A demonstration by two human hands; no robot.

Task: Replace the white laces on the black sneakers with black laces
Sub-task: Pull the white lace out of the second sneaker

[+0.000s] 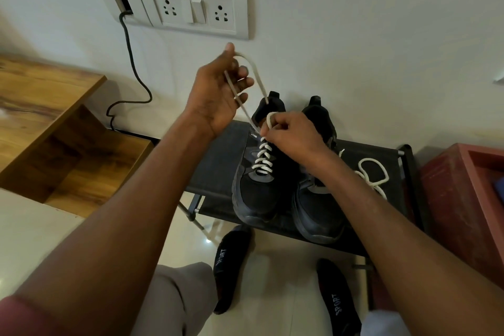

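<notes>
A wooden desk (41,106) stands well left of the left hand (218,93), a switchboard (191,8) above it. Both hands grip the white lace (263,154) of the left black sneaker (256,191) on the rack (218,172); the right hand (294,136) pinches near its eyelets.

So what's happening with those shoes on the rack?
A person is unlacing the left sneaker on a small black rack. The left hand holds up the loose ends of its white lace, while the right hand pinches it near the top eyelets. Another white lace lies loose beside the right sneaker.
</notes>
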